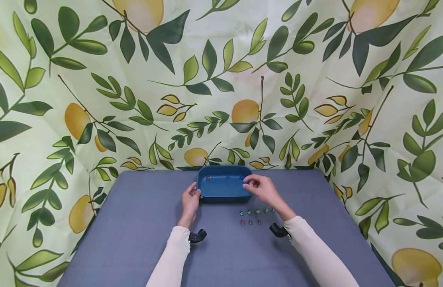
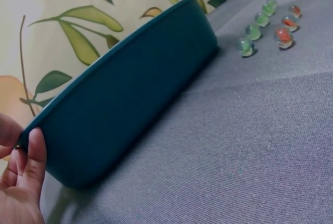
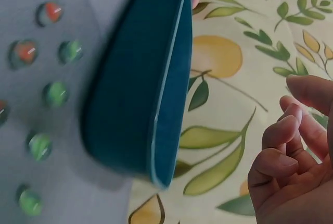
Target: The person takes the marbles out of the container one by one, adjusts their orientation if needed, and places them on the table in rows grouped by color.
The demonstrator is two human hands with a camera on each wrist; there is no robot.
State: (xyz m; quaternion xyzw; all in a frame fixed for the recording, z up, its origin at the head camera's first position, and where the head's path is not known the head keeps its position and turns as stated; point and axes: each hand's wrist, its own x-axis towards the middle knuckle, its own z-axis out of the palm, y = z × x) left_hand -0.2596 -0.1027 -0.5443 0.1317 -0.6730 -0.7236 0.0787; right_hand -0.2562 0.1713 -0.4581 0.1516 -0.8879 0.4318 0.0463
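A blue plastic bin (image 1: 225, 198) stands at the far side of the table, with a red marble (image 1: 208, 178), a pale blue marble (image 1: 227, 177) and a dark blue marble (image 1: 242, 178) inside. My left hand (image 1: 190, 201) grips the bin's left rim between thumb and fingers, as the left wrist view also shows. Over the right rim hovers my right hand (image 1: 264, 189), its fingers bent close to the dark blue marble. In the right wrist view, thumb and fingertips of that hand (image 3: 296, 166) are apart, with nothing between them.
In front of the bin, several green marbles (image 1: 258, 211) form a row on the grey cloth (image 1: 221, 255). Three red marbles (image 1: 250, 223) line up nearer me. A lemon-print curtain (image 1: 221, 99) hangs right behind the bin. Each wrist wears a black camera mount (image 1: 197, 236).
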